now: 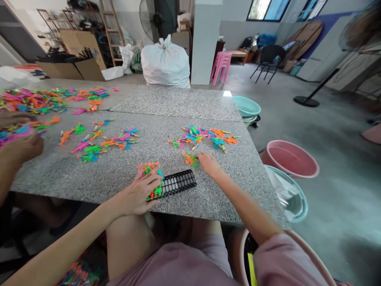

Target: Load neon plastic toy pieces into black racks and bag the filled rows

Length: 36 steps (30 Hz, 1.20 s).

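Observation:
My left hand [139,193] curves over the left end of a black plastic grid rack [180,182], thumb on the near side and fingers on the far side. Bright orange, green, blue and pink plastic pieces [155,192] stand packed in that end, partly under the fingers. The rack's right part holds no pieces. Just beyond it, my right hand [207,163] pinches small orange and green plastic pieces [190,159] low over the table; their exact kind is too small to tell. A loose pile of similar pieces [202,137] lies behind the right hand.
The speckled stone table [119,186] carries scattered pieces [98,145] and a big heap [32,101] at left. A co-worker's hand [25,147] is near that heap. A white sack [165,61] stands beyond the table. Basins [291,159] and a tub [309,254] are at right.

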{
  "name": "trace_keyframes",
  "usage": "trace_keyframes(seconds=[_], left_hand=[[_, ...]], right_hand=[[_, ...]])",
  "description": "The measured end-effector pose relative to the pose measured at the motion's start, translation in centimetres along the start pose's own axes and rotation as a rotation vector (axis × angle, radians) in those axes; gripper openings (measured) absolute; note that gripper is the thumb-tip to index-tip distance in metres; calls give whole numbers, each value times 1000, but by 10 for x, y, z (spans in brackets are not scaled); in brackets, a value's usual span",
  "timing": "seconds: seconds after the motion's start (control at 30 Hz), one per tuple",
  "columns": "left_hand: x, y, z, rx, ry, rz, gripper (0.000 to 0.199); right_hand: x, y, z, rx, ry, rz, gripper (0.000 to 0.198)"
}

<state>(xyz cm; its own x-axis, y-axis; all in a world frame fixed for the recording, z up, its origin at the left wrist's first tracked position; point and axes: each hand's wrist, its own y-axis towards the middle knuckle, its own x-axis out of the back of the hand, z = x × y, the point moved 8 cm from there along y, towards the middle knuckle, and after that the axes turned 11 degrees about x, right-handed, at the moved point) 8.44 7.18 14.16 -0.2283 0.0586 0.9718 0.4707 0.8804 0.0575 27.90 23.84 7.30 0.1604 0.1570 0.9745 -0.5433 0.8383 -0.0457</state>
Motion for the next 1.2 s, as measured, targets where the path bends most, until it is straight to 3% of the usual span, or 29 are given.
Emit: trace_keyframes(seconds=[0.07, 0.17, 0.27, 0.3, 0.4, 0.47, 0.67, 0.83, 0.9, 0.97, 1.1, 1.2], left_hand=[[0, 0, -1, -10, 3, -7, 25], [-2, 0, 0, -8, -3, -12, 20], [-5, 1, -1, 2, -3, -2, 17], [-5, 2, -1, 4, -4, -2, 17], [-5, 2, -2, 9, -18, -9, 19], [-6, 1, 0, 22, -27, -15, 23], [-7, 1, 4, 46, -43, -83, 50], [-8, 5, 4, -12, -9, -164, 25], [-8, 5, 7, -42, 3, -195, 23], [-10, 4, 11, -72, 15, -196, 20], [-14, 7, 15, -114, 15, -160, 20], [-13, 14, 16, -119, 11, -120, 17]], right_hand=[[-11, -20, 15, -68, 273, -95, 21], [-46, -49, 61, -68, 773, -92, 31], [-68, -63, 107, -1, 938, -81, 17], [-71, -64, 117, 19, 913, -78, 6], [-69, -59, 132, 77, 711, -46, 9], [-61, -54, 137, 126, 546, -18, 1], [-47, -48, 159, 197, 256, 109, 22], [-55, -49, 171, 256, 274, 142, 25], [-49, -46, 151, 310, 362, 81, 29], [-32, -41, 99, 251, 390, -42, 34], [23, -37, -60, -310, 103, -356, 44], [33, -20, -111, -305, 6, -300, 42]])
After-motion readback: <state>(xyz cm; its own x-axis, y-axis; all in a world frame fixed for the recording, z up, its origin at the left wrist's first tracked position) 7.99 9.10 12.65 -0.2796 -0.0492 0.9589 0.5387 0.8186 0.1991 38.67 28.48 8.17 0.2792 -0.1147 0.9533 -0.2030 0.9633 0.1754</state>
